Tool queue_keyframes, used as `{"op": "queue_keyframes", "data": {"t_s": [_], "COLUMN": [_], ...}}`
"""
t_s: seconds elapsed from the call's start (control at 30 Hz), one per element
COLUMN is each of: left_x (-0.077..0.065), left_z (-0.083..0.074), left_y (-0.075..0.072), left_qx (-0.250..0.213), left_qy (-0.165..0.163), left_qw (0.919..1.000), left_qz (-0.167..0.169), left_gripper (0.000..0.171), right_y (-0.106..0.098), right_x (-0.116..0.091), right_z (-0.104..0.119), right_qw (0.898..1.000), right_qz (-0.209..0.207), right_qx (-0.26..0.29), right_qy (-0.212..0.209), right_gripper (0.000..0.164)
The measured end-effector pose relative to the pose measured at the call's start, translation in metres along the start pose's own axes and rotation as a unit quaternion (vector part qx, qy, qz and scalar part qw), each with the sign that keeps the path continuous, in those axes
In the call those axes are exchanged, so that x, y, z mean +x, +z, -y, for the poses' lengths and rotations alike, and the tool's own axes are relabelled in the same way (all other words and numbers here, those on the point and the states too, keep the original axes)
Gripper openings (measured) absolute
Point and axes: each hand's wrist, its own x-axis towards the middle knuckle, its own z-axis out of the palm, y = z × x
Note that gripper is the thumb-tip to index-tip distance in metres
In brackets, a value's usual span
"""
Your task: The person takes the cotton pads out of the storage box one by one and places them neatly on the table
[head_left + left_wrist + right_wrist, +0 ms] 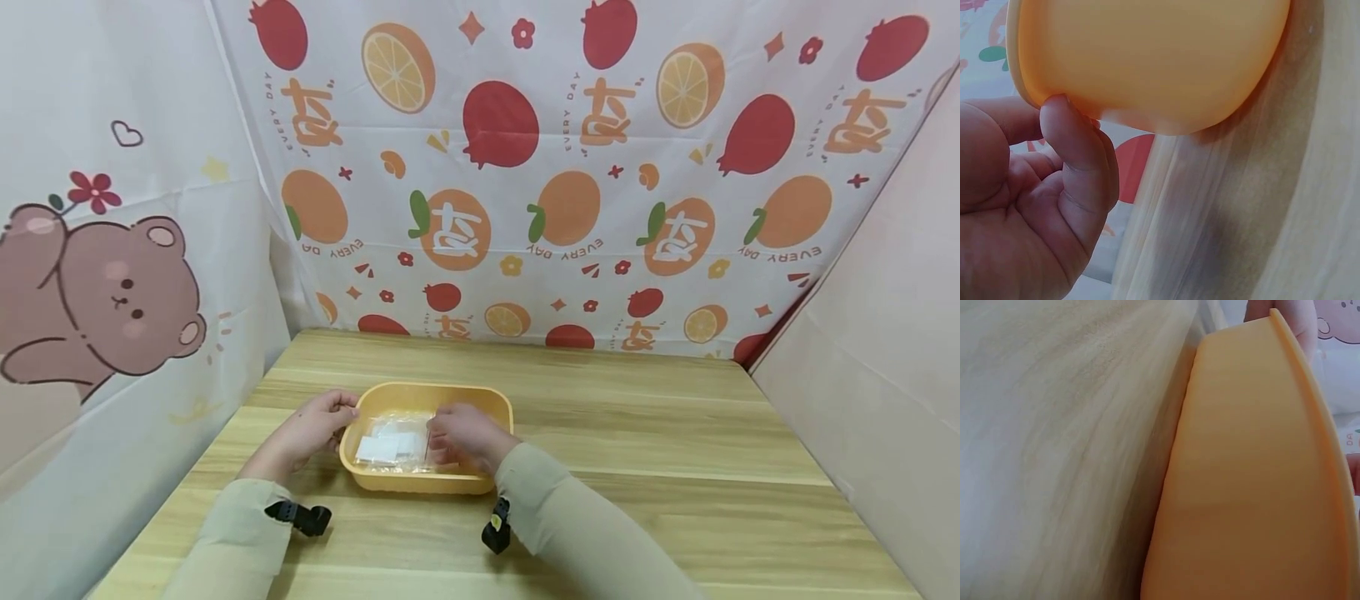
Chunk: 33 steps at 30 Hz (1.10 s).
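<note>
A yellow plastic basin (423,483) stands on the table in the head view. My left hand (318,425) is at its left end; in the left wrist view that hand (1041,181) pinches the rim between thumb and fingers. Inside the basin lie clear plastic packets (397,423) with white cards (378,448). My right hand (468,433) reaches in over the right side, its fingers pinching a clear packet with a reddish part at the right. In the right wrist view the basin wall (1241,456) hides most of that hand.
The basin rests on a wood-grain table (637,467). A fruit-print cloth (525,167) hangs behind it, a bear-print cloth (127,292) at the left and a pale cloth (885,333) at the right. Black straps (300,517) with small devices sit on both sleeves.
</note>
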Motion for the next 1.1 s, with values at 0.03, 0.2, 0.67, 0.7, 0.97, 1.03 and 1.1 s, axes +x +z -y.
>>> {"op": "queue_keyframes", "data": {"t_s": [0.03, 0.2, 0.67, 0.7, 0.97, 1.03, 1.1], "left_x": [0.0, -0.001, -0.004, -0.004, -0.005, -0.005, -0.006], "left_z": [0.0, 0.002, 0.002, 0.002, 0.0, -0.001, 0.0], "left_y": [0.0, 0.002, 0.003, 0.002, 0.003, 0.003, 0.003], "left_qx": [0.0, -0.004, -0.007, -0.007, -0.003, 0.0, 0.003], "left_qy": [0.001, 0.002, 0.006, 0.007, 0.004, 0.002, 0.002], "left_qw": [1.0, 1.0, 1.0, 0.9999, 1.0, 1.0, 1.0], "left_qz": [0.0, 0.0, 0.002, 0.003, 0.0, -0.001, -0.001], "left_gripper": [0.034, 0.034, 0.034, 0.035, 0.034, 0.034, 0.034], "right_y": [0.001, 0.007, 0.01, 0.009, -0.007, -0.012, -0.017], "right_x": [0.002, 0.008, -0.005, -0.005, -0.007, -0.01, -0.014], "right_z": [-0.001, -0.007, 0.0, 0.002, 0.013, 0.016, 0.02], "right_qw": [1.0, 0.998, 0.99, 0.989, 0.974, 0.964, 0.953], "right_qz": [0.003, -0.009, -0.03, -0.031, -0.052, -0.065, -0.077], "right_qx": [-0.006, -0.059, -0.133, -0.139, -0.194, -0.228, -0.26], "right_qy": [-0.002, 0.002, -0.029, -0.034, -0.106, -0.122, -0.135], "right_gripper": [0.01, 0.017, 0.021, 0.021, 0.013, 0.012, 0.013]}}
